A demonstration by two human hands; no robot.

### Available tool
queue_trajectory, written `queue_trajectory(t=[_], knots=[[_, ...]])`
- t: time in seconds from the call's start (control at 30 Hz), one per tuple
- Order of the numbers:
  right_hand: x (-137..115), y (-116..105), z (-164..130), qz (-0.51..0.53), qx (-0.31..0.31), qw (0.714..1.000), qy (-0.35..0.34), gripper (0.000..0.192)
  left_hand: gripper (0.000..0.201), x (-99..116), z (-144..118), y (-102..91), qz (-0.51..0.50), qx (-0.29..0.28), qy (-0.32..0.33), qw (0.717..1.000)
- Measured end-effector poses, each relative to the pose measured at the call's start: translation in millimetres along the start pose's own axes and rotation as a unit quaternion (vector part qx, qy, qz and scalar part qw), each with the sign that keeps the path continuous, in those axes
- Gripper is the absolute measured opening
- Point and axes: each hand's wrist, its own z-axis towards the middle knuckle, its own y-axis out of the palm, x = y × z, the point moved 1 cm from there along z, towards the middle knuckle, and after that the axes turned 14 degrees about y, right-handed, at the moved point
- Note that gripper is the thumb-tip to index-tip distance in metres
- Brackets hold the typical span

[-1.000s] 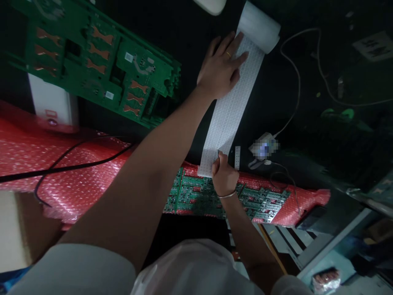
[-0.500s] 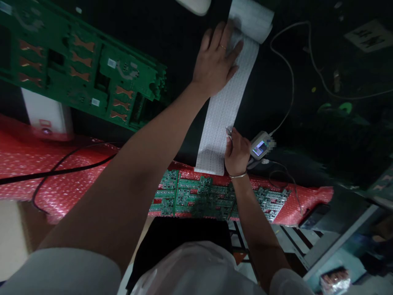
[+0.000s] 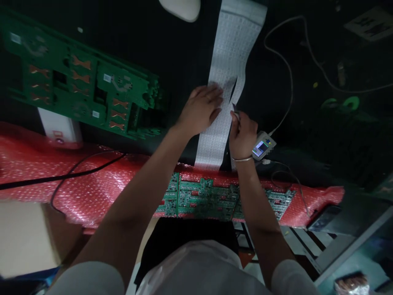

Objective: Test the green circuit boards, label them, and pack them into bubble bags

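Note:
A long white strip printed with rows of small marks, like a label sheet [image 3: 215, 139], runs down the dark table, its far end folded over. A slit parts its right edge from the rest, and a narrow piece stands off to the right. My left hand [image 3: 201, 107] lies on the strip's left side, fingers stretched out and holding nothing. Just right of the strip, my right hand [image 3: 244, 133] is closed round a small knife [image 3: 235, 108]. Its dark pointed blade shows at the lower end of the slit; the handle is mostly hidden in the fingers.
A large green circuit board [image 3: 98, 96] lies to the left. Red bubble wrap [image 3: 101, 184] with several smaller circuit boards [image 3: 202, 196] covers the near edge. Beside my right wrist is a grey device with a lit screen [image 3: 261, 149], its cable [image 3: 291, 78] looping away. A white rounded object [image 3: 184, 8] sits at the back.
My left hand has slid down the strip towards me. My right hand has moved slightly up with the knife. A slit now shows in the strip, and its far end appears flatter.

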Motion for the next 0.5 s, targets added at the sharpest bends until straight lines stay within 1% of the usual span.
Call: queue_trajectory(t=[0.1,0.2,0.27,0.33,0.43,0.5], knots=[[-2,-8,-22,0.062,-0.029,0.997,0.039,0.043,0.047,-3,-14,17.5,-0.004,-0.007,0.015,1.0],[-10,-8,-47,0.086,-0.073,0.99,0.079,0.046,0.055,-9,-12,23.6,-0.013,-0.01,0.014,1.0],[-16,-5,-57,0.057,-0.084,0.989,0.104,0.047,0.059,-12,-8,24.3,-0.026,-0.012,0.01,1.0],[-21,-1,-61,0.011,-0.082,0.99,0.113,0.046,0.059,-14,-6,24.8,-0.032,-0.012,0.01,0.999],[-26,3,-60,-0.039,-0.087,0.991,0.098,0.044,0.058,-15,-6,26.0,-0.031,-0.01,0.017,0.999],[-26,5,-58,-0.047,-0.09,0.991,0.088,0.043,0.06,-15,-7,26.5,-0.032,-0.008,0.023,0.999]])
